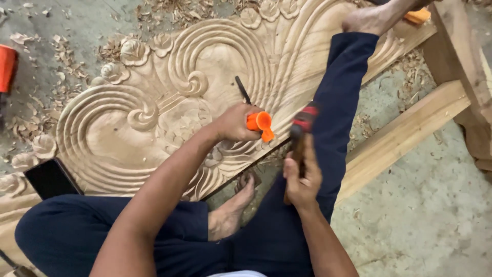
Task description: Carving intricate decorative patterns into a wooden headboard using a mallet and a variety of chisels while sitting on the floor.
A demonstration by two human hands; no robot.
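Workshop floor (435, 215) is bare grey concrete, with wood shavings (61, 66) scattered all along the top and left. Lying flat on it is a big carved wooden panel (154, 102) full of swirls, ridged arcs and small rosettes on the edge. Plain timber beams (405, 133) run off to the right.

Left hand (233, 123) is wrapped tight around a chisel (251, 110) with an orange handle, its dark blade tilted up and away, tip down on the carving. Right hand (302, 179) is clenched on the wooden handle of a mallet (302, 125); its head is blurred, just beside the chisel's orange end.

A dark phone-like slab (51, 179) sits on the panel's lower left corner. No containers that I can make out.
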